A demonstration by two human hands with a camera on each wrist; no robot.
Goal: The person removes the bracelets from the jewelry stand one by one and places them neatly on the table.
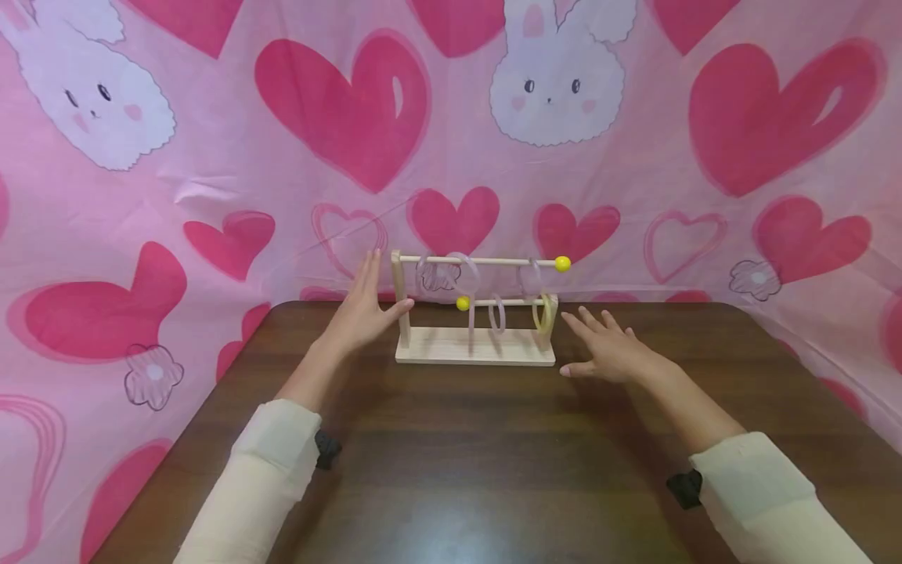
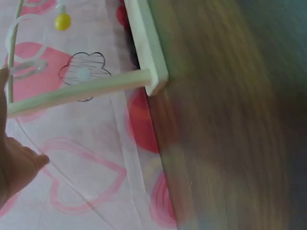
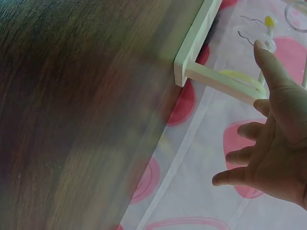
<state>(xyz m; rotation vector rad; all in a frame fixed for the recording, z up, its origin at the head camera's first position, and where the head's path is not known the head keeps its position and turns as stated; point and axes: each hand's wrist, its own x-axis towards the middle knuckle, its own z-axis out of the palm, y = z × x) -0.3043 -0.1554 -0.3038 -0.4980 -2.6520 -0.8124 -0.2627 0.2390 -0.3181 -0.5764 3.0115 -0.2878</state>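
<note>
A pale wooden rack (image 1: 475, 357) stands on the table, with two horizontal rods and a yellow ball at each rod's free end. Several clear, faintly purple rings (image 1: 497, 314) hang about the rods. One yellowish ring (image 1: 541, 313) hangs at the lower rod's right end, by the short post (image 3: 223, 82). My left hand (image 1: 359, 313) is beside the tall post (image 1: 401, 301), fingers extended and thumb apart; whether the thumb touches the post I cannot tell. To the right of the rack, my right hand (image 1: 609, 348) is spread with nothing in it.
The dark brown wooden table (image 1: 451, 462) has its back edge just behind the rack. A pink cloth (image 1: 564, 172) with hearts and rabbits hangs behind and along the sides. Small black devices sit at the left cuff (image 1: 282, 427) and right cuff (image 1: 750, 474).
</note>
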